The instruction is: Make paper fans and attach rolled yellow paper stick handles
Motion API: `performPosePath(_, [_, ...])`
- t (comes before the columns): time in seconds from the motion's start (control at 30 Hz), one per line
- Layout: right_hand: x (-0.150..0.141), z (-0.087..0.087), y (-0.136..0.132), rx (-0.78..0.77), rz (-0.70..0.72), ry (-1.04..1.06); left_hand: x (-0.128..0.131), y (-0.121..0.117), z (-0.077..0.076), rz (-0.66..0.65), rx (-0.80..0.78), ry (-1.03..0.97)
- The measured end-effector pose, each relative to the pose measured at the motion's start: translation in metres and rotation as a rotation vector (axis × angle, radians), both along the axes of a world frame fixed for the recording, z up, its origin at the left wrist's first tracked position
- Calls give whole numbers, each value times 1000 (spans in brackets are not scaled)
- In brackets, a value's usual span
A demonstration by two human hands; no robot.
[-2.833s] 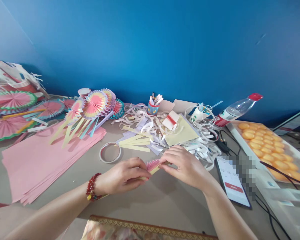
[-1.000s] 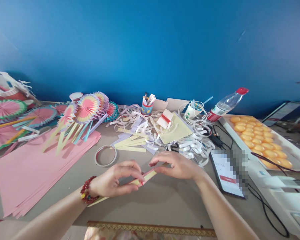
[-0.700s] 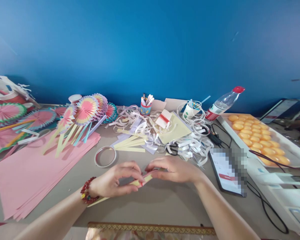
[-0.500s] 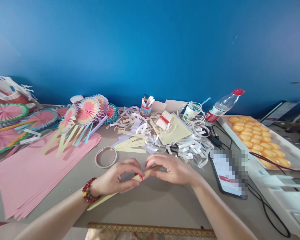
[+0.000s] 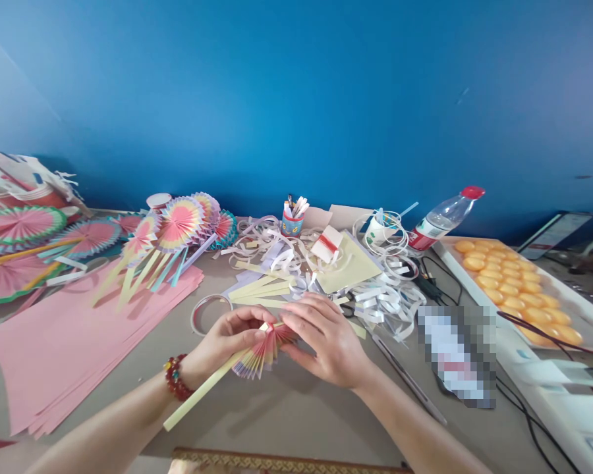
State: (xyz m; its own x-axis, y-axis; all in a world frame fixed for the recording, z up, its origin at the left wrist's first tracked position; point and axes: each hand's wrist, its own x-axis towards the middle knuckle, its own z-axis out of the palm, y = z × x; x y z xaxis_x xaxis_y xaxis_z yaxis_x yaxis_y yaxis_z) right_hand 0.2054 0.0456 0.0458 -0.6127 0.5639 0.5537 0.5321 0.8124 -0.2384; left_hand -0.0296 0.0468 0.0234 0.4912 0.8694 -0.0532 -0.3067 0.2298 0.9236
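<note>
Between my hands is a small pleated paper fan (image 5: 259,361), pink near the centre with yellow and lilac outer edges, partly spread downward. A pale yellow paper strip (image 5: 197,397) runs from it toward the lower left, under my left wrist. My left hand (image 5: 230,342), with a red bead bracelet, pinches the fan's pink centre between thumb and forefinger. On the other side, my right hand (image 5: 323,339) curls its fingers over the fan's right part and hides it. Just behind my left hand lies a roll of tape (image 5: 196,319).
Pink paper sheets (image 5: 74,342) and finished paper fans (image 5: 180,224) lie left. Paper strips (image 5: 385,296), a pen cup (image 5: 292,226) and a tilted bottle (image 5: 437,220) stand behind. Rightward are a slim grey tool (image 5: 410,382), a phone (image 5: 454,359) and a tray of orange domes (image 5: 586,306).
The folded paper has fanned open below my fingers, showing its pleats. My right hand has turned over its right side. The grey tool now shows beside my right forearm.
</note>
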Motion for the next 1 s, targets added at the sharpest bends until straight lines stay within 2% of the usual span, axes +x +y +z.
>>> performPosePath(0.43, [4,4,5,-31,56,47,2,-2,4,-1,-126,-80])
performPosePath(0.77, [9,-3,10,-71,108,96,3,-2,3,-25,-178,-113])
performPosePath(1.0, [18,6,13,-96,121,31,1,0,1,-45,-176,-80])
